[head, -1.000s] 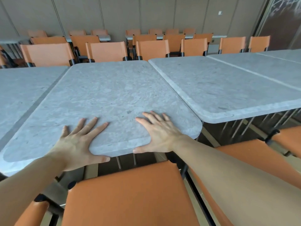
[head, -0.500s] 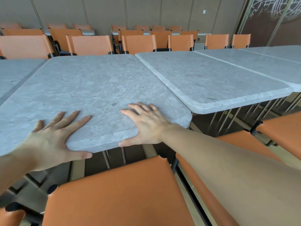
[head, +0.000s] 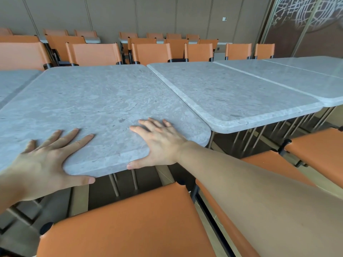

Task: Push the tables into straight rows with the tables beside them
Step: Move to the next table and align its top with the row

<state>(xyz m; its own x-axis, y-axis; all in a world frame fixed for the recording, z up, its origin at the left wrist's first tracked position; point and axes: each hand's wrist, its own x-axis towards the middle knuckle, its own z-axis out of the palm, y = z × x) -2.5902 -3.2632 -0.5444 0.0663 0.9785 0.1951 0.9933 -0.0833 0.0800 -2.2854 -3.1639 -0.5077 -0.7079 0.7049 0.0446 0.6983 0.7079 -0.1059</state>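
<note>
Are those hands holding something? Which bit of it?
Nothing is gripped. The left hand and right hand lie flat on the near edge of the grey table, fingers straight on top, thumbs along its front edge.

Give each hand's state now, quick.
Left hand: open, flat on the table, thumb at its near edge.
Right hand: open, flat on the same table.

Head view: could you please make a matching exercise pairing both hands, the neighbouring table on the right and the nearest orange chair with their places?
1 left hand
2 right hand
3 neighbouring table
4 orange chair

A nearest the camera
B flat by the pressed table's right front corner
C front edge farther back than the pressed table's
D flat on the pressed table, farther left

Pairs: 1-D, 2-B, 3-C, 4-A
</note>
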